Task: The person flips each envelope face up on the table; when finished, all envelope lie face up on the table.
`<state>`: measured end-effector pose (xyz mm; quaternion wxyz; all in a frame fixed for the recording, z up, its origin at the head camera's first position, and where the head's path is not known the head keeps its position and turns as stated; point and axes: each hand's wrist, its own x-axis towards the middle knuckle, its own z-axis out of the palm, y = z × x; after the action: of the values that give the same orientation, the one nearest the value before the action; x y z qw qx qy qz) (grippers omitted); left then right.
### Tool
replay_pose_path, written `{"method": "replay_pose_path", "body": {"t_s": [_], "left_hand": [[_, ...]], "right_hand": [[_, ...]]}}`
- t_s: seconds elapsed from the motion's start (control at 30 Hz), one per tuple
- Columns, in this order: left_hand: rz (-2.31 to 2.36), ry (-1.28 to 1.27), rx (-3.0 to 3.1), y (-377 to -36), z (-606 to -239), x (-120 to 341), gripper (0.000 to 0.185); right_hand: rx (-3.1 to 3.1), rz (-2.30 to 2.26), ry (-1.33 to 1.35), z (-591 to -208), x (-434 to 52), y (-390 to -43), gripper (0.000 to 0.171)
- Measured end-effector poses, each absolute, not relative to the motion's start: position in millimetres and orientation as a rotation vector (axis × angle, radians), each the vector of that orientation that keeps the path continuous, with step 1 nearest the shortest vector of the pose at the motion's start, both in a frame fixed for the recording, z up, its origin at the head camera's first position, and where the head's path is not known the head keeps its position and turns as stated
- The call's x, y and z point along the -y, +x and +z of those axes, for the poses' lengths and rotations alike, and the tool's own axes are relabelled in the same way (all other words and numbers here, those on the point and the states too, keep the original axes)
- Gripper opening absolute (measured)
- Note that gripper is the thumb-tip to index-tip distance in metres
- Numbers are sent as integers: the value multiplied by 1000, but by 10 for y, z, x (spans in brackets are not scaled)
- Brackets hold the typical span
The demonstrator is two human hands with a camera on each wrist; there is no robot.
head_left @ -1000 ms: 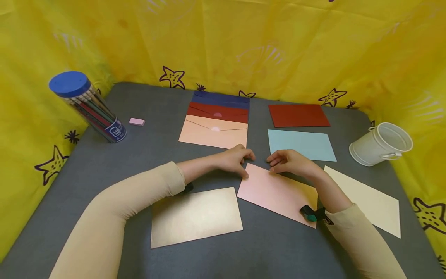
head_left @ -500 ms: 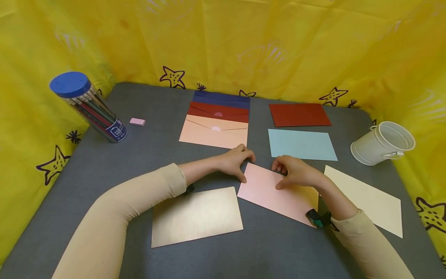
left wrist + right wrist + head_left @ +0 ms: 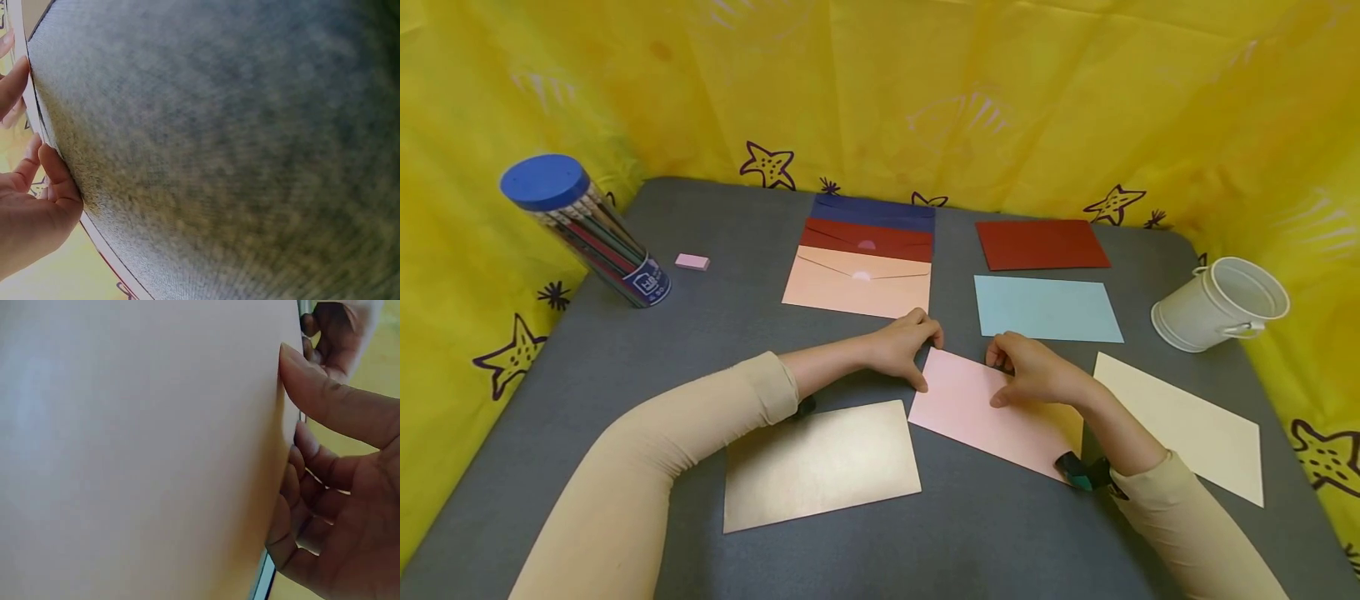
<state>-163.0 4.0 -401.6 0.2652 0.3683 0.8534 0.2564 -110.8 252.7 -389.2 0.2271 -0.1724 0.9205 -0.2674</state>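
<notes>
Two hands, left hand and right hand, pinch the pink envelope; pencil tube holds pencils.

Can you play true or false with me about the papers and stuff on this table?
1. Both hands touch the pink envelope. True: the left hand is at its far corner and the right hand rests on it.
2. The pencil tub has a red lid. False: its lid is blue.
3. The white bucket stands at the right side of the table. True.
4. The gold envelope lies on top of the pink one. False: they lie side by side, the gold one to the left.
5. The small pink eraser is inside the bucket. False: it lies on the table near the pencil tub.
</notes>
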Motion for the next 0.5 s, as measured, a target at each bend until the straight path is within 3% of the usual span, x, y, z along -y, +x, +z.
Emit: {"method": "replay_pose_path", "body": {"t_s": [0.3,0.5], "left_hand": [[906,914,-2250,-1661,-4050,-23,60],[1253,646,-2002,-1718,-3991,27,45]], "right_hand": [[-2563,-824,-402,-3820,-2504,-1072,34],[-2632,-980,-329,-3692,-2530,-1093,25]]}}
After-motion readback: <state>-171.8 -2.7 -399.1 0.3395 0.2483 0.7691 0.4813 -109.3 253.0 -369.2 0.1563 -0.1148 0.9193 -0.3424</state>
